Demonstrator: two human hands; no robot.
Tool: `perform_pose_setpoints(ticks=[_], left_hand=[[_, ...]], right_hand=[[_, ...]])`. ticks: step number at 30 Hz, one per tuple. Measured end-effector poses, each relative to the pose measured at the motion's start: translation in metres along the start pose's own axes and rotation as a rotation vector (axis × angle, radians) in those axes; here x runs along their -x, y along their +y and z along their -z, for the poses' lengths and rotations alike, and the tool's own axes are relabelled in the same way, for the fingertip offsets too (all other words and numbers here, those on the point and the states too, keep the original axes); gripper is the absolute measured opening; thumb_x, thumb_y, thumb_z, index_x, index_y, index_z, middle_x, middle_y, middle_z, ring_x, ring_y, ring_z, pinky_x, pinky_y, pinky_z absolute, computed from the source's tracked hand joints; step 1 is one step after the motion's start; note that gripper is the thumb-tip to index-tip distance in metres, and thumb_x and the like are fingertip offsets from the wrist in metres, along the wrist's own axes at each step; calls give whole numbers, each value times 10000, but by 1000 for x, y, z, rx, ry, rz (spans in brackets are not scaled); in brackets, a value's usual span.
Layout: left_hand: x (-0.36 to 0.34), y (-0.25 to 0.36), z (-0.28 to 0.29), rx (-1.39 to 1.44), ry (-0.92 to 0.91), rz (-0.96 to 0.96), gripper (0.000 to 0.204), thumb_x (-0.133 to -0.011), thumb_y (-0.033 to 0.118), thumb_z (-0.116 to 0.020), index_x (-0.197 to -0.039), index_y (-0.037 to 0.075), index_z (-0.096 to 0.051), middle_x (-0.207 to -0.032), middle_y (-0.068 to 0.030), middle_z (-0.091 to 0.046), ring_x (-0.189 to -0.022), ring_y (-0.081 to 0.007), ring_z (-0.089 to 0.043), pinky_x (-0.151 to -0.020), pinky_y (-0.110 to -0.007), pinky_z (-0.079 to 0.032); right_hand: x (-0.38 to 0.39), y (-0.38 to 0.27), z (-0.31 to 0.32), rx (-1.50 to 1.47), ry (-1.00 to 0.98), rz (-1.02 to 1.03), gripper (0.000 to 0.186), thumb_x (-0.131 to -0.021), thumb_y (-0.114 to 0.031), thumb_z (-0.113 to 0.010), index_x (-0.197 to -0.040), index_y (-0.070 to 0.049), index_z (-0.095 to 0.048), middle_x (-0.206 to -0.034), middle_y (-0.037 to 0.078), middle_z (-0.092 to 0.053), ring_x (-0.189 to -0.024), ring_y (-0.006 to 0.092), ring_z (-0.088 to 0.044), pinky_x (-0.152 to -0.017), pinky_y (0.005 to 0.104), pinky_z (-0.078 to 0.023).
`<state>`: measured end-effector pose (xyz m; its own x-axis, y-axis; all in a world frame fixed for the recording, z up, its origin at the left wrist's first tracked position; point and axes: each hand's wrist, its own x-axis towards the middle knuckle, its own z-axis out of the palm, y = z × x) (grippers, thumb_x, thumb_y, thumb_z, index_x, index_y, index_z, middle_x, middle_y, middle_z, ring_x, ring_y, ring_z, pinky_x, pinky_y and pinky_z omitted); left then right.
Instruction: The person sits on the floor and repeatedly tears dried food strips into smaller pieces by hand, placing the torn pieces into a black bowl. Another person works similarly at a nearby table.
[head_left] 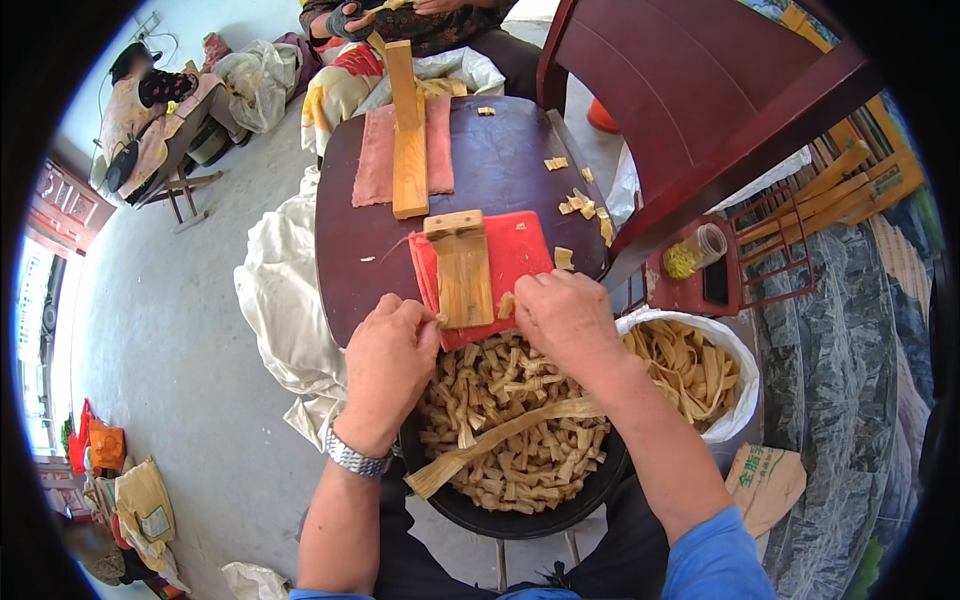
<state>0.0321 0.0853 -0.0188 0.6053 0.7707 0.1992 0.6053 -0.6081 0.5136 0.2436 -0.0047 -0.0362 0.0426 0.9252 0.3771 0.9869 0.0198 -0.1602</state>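
Observation:
My left hand [388, 350], with a metal watch on its wrist, is closed in a pinch at the left edge of a small wooden block tool [465, 280]; a bit of tan strip shows at its fingertips. On the block's other side my right hand [565, 315] pinches a short tan strip end [507, 306]. The block has an upright end piece and lies on a folded red cloth [522, 250]. Below my hands, a black basin [470, 522] holds many small knotted tan pieces [520, 480]. One long tan strip [500, 440] lies across them, partly hidden under my right forearm.
A dark red stool top [350, 270] bears another wooden tool [408, 160] on a pink cloth. Loose scraps [580, 205] lie at its right. A white bag [742, 400] of strips, a red chair [700, 100] and a jar [708, 243] stand right. Other people sit farther off.

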Motion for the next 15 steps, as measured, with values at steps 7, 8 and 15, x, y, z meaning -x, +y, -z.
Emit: perform_pose_setpoints(ticks=[7, 8, 15], left_hand=[[42, -23, 24, 56, -422, -235, 84, -888, 103, -706, -946, 45, -727, -950, -129, -660, -847, -334, -669, -789, -410, -544], [48, -22, 23, 92, -493, -162, 102, -894, 124, -690, -949, 47, -728, -947, -137, -664, -858, -348, -666, -789, -423, -541], [58, 2, -11, -61, -601, 178, 389, -957, 394, -655, -889, 11, -677, -803, -211, -691, -790, -396, -686, -705, -494, -541]], right_hand=[[30, 42, 65, 281, -284, -335, 160, -931, -218, -656, -860, -74, -665, -778, 136, -704, -758, 330, -707, -673, 443, -551], [39, 57, 70, 314, -337, -402, 188, -916, -252, -684, -862, -73, -673, -798, 150, -704, -759, 361, -698, -694, 468, -545], [79, 126, 88, 454, -601, -681, 209, -932, -224, -629, -892, -41, -722, -900, 192, -715, -900, 384, -691, -796, 494, -536]])
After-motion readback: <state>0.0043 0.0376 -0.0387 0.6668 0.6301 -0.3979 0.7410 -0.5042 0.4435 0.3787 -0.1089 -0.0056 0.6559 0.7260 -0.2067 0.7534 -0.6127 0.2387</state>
